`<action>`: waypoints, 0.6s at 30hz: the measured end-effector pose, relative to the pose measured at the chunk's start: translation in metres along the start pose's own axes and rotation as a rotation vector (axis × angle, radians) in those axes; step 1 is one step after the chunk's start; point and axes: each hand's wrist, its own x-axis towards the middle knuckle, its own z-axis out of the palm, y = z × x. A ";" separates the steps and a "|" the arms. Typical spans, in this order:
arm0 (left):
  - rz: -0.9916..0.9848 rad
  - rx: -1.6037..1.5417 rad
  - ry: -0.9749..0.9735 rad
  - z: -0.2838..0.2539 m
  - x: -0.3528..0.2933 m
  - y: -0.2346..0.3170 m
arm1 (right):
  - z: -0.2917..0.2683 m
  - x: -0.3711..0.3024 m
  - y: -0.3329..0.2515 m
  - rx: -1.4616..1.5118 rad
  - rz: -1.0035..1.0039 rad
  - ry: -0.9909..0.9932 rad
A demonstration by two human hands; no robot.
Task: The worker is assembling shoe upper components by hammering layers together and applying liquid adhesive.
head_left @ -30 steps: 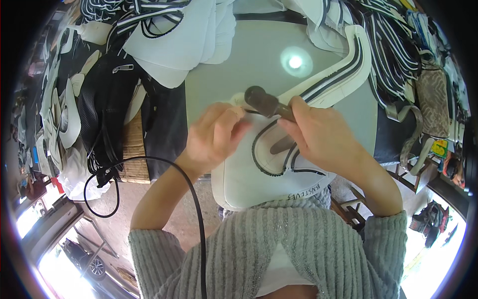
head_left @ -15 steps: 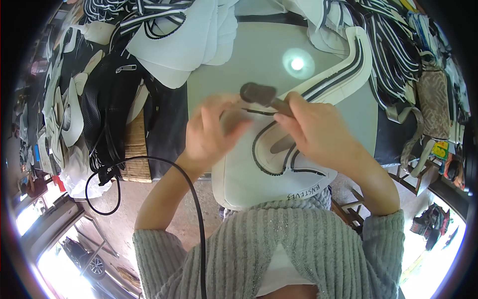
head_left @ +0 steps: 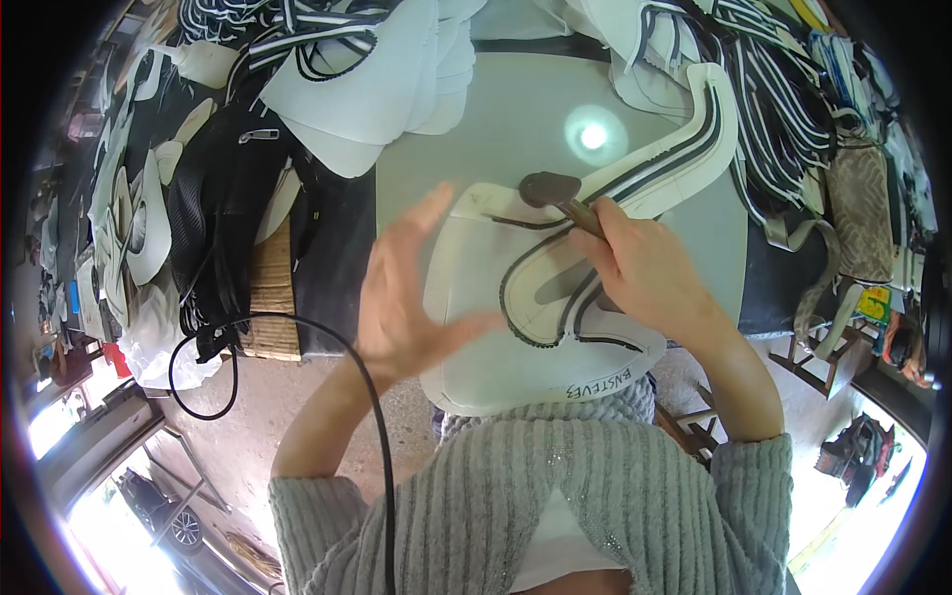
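My right hand (head_left: pixel 645 268) is closed around the handle of a small hammer (head_left: pixel 551 190) with a dark rounded head. The hammer head lies over the upper edge of a cream shoe-upper-like piece (head_left: pixel 684 169), a long curved strip with black and white trim. Its looped lower end rests on a white rounded board (head_left: pixel 461 357) that leans over my lap. My left hand (head_left: pixel 402 288), smeared a little by motion, is open with thumb and fingers spread, left of the piece and holding nothing.
Stacked white cut pieces (head_left: pixel 337 109) lie at the back left, beside a black bag (head_left: pixel 223 198). Bundles of striped strips (head_left: pixel 783 129) are at the back right. A black cable (head_left: pixel 382 436) loops past my left forearm. A grey mat (head_left: pixel 456 119) covers the table middle.
My left hand has drawn back from the piece, down and left, and its fingers have spread. The hammer in my right hand has shifted slightly right.
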 end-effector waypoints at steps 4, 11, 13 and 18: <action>0.100 0.503 -0.229 0.010 -0.043 0.004 | 0.002 -0.003 0.002 0.094 0.019 0.036; 0.097 0.501 -0.171 0.008 -0.022 -0.003 | -0.001 -0.003 0.001 0.098 0.062 0.006; 0.112 0.501 -0.130 0.012 -0.009 -0.001 | -0.003 -0.004 -0.002 0.092 0.065 0.000; 0.135 0.474 -0.035 0.019 0.020 -0.008 | -0.005 -0.006 -0.004 0.064 0.009 0.014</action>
